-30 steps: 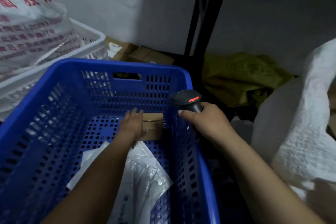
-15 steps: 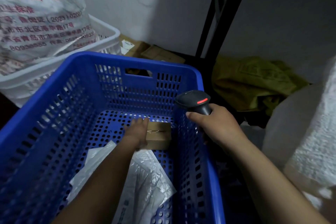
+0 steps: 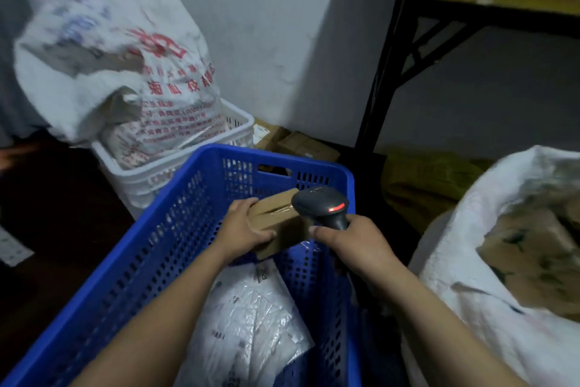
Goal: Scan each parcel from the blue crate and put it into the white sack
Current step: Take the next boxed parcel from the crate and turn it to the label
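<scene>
Over the crate [image 3: 150, 248], my left hand [image 3: 243, 226] holds a box [image 3: 279, 222] above the mailers [image 3: 251, 317], fingers [image 3: 248, 202] clamped on its near end. Just beside it, my right hand [image 3: 354, 242] grips the scanner [image 3: 320, 203]. Right of both stands the sack [image 3: 455, 245].

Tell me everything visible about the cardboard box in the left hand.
The small cardboard box is brown with a taped seam on top. It is tilted, held up within the blue crate near its far right corner. The left hand grips its left end, fingers over the top, thumb on the near face. The barcode scanner overlaps its right end; contact unclear.
</scene>
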